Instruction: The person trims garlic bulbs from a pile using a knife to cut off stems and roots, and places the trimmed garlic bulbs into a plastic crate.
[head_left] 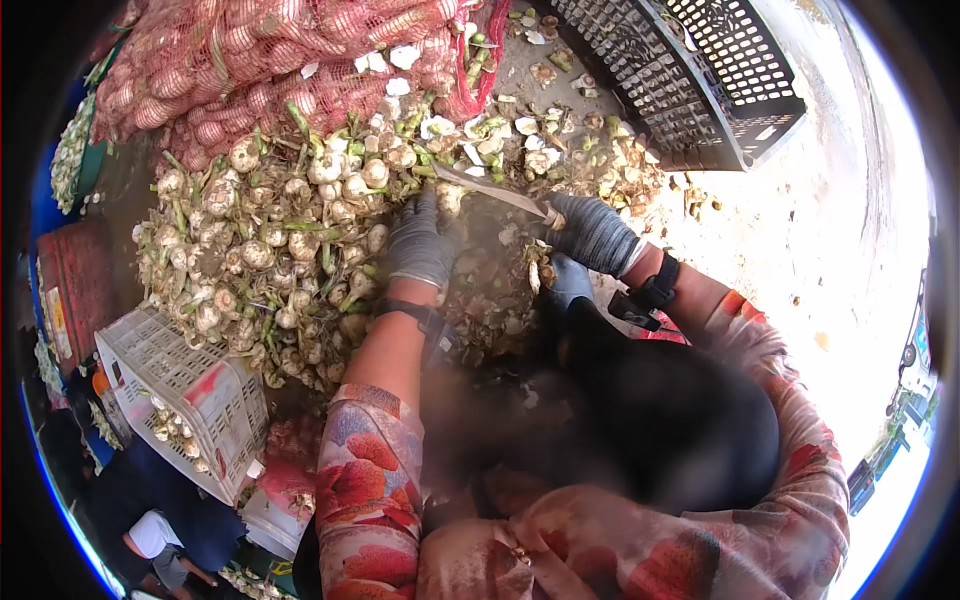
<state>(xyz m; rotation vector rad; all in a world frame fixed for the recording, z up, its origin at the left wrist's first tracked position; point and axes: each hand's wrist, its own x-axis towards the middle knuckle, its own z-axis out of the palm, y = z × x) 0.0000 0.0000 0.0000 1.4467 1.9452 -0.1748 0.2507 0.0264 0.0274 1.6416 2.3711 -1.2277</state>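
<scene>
My right hand [595,235], in a grey glove, is closed around the handle of a knife [492,190]. The long blade points left, toward the garlic. My left hand [420,242], also gloved, has its fingers round a garlic bulb [449,198] just under the blade's tip; part of the grip is hidden. Left of this hand spreads a big heap of garlic bulbs [257,255] with green stem stubs and roots. Trimmed stems and loose skins [535,155] lie beyond the knife.
Red mesh sacks [290,60] full of garlic lie behind the heap. A black plastic crate [690,90] stands at the upper right. At the lower left, a white crate [190,395] holds some bulbs. Another person [155,535] is at the lower left edge.
</scene>
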